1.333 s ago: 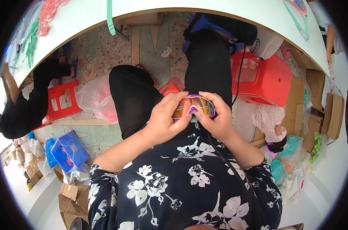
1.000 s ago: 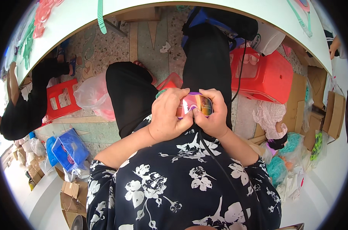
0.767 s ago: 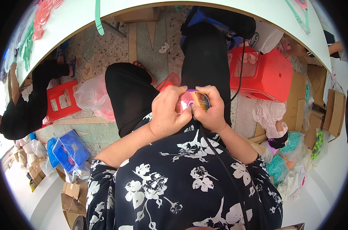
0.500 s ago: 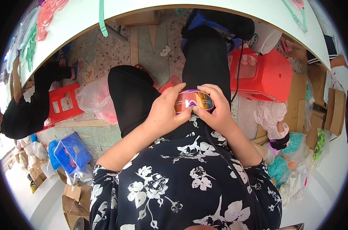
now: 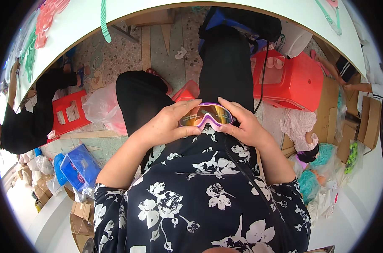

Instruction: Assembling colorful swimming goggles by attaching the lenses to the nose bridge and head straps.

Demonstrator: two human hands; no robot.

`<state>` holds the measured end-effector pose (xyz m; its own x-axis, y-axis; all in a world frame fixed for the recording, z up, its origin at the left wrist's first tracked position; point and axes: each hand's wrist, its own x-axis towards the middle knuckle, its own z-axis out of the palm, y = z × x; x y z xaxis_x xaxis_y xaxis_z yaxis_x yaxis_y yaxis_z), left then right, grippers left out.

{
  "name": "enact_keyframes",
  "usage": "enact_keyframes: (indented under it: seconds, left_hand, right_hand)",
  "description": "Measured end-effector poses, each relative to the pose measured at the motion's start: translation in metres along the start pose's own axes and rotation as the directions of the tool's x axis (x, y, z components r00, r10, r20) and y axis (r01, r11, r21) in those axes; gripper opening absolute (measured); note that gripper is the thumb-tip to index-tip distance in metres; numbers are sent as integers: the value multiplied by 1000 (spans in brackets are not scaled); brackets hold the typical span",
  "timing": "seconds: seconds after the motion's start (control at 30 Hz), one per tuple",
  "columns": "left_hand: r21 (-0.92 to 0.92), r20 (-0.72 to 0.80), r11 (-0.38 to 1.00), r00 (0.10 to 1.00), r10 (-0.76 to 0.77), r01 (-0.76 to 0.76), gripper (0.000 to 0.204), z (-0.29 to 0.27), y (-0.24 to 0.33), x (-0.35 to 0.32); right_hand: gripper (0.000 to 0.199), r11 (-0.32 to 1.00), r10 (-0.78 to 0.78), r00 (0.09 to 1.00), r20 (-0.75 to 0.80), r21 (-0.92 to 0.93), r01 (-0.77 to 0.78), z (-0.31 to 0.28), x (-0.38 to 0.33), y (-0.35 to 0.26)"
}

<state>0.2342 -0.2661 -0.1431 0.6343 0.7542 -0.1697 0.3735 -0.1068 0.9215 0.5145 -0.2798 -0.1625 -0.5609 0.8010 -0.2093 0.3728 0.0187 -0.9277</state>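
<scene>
A: Status on the goggles (image 5: 206, 116)?

B: Held over the lap, close to the body, between both hands. Left hand (image 5: 168, 124) wraps the left end, thumb under the frame, fingers curled over the top edge. Right hand (image 5: 244, 124) does the same on the right end. Both closed on the purple frame, not on the mirrored lens as far as I can tell.

A: What's the step look like?

B: My read: checking or fitting the lens and frame. Can't tell which, the palms hide the ends.

A: How to do it well?

B: Keep fingertips on the frame rim and off the orange lens, since it likely smudges. Press evenly from both ends so the nose bridge doesn't twist. Keep it low over the lap; a drop lands on cloth, not the floor (image 5: 157, 46).

A: Surroundings?

B: Red stool (image 5: 290, 80) just right of the knees, clear bag (image 5: 101, 109) to the left, white table (image 5: 82, 21) edge on the far side. Nothing touches the hands.
</scene>
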Motion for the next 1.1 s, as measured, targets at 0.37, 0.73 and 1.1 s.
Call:
enact_keyframes:
  seconds: [0.37,0.73,1.1]
  left_hand:
    - [-19,-200,997,977,-72,69,67,19,3,2]
    - [326,-507,941,823,257,-93,53,46,11,37]
    - [265,-537,964,826,170,-27,46,42,4,51]
  right_hand:
    - [52,817,170,969,-181,575,-36,31,8,2]
    - [46,973,-212,790,-575,-50,225,37,34,9]
    - [44,989,-125,822,-556,-9,144,30,41,14]
